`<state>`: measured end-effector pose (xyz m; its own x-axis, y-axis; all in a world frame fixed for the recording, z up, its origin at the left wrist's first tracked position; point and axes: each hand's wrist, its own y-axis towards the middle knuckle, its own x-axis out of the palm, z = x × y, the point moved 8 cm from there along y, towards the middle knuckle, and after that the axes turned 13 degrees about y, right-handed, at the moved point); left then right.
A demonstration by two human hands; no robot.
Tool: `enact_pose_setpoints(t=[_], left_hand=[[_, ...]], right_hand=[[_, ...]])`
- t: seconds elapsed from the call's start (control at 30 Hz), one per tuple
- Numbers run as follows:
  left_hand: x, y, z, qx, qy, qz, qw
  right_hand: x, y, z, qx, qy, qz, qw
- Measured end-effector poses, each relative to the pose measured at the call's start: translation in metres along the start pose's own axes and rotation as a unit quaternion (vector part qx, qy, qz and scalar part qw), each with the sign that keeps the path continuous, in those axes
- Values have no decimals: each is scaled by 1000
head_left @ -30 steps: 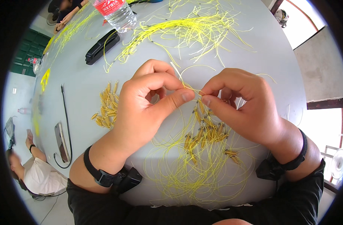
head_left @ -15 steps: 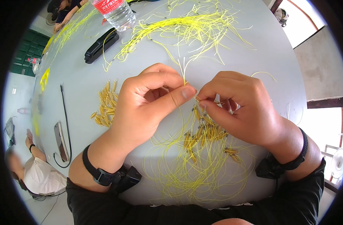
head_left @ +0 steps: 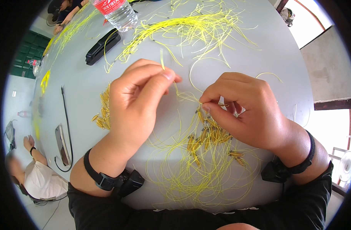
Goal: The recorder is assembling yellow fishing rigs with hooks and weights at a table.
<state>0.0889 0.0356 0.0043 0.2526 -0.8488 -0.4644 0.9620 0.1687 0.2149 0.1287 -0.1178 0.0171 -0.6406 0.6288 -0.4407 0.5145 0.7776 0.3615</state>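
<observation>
My left hand (head_left: 139, 96) pinches a thin yellow line between thumb and forefinger, and a short end sticks up above the fingertips. The line runs in a loose loop to my right hand (head_left: 246, 109), whose thumb and forefinger are closed on it. A small gold coil spring (head_left: 222, 104) shows among the right fingers, partly hidden. Just below that hand lies a heap of gold coil springs (head_left: 213, 136) with dark ends. Tangled yellow lines (head_left: 198, 176) spread from it towards me. A second heap of gold springs (head_left: 103, 115) is partly covered by my left hand.
A large bundle of yellow lines (head_left: 183, 28) lies across the far side of the grey table (head_left: 259, 57). Nearby are a water bottle (head_left: 120, 17) and a black case (head_left: 102, 46). A phone (head_left: 63, 143) and black cable (head_left: 68, 119) lie left. Two other people sit around the table.
My left hand has moved left and slightly up, away from the right hand, drawing the yellow line with it. The right hand has stayed nearly still.
</observation>
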Motion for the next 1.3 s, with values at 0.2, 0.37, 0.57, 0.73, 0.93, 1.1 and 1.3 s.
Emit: enact_pose_setpoints(t=[0.2, 0.37, 0.57, 0.73, 0.93, 1.1, 1.3], left_hand=[[-14, -2, -5, -129, -300, 168, 930], [-1, 1, -10, -132, -451, -3, 883], [-12, 5, -14, -114, -419, 38, 900], [-6, 6, -16, -120, -404, 40, 906], [4, 4, -12, -131, -412, -11, 902], [14, 2, -10, -139, -404, -44, 903], [18, 1, -5, -135, -394, -82, 905]], right_hand=[[-9, -2, 9, 69, 50, 62, 994], [-13, -4, 17, 106, 79, 88, 987], [-11, -3, 19, 80, 58, 68, 993], [-12, -4, 17, 68, 53, 77, 993], [-14, -5, 22, 119, 110, 74, 984], [-5, -9, 29, 216, 207, 21, 954], [-10, -5, 18, 116, 193, 0, 974]])
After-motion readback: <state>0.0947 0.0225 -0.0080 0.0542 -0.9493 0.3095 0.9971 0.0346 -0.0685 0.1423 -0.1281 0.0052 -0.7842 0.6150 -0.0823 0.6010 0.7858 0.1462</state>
